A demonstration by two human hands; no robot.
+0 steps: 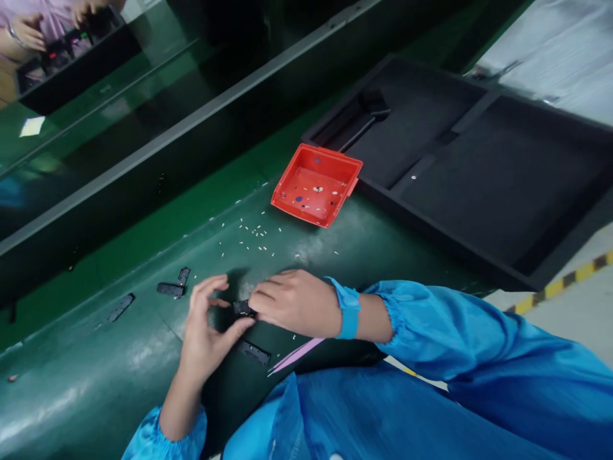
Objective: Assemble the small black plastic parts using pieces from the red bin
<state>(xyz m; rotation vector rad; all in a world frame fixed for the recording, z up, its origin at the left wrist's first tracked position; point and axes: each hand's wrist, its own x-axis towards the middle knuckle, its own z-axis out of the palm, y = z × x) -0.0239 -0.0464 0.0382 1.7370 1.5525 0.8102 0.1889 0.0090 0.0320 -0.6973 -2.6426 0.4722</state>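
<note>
Green table (143, 358) lying under a red tray (316, 185), both hands, left hand (205, 332) and right hand (292, 300), pinching one small black part (242, 308) below the tray.

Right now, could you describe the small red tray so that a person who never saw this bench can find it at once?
Start at the big black foam tray on the green bench mat. The red tray leans against its near left edge, beyond both hands. It is the only red thing there: shallow, square, open, a few tiny bits inside.
</note>
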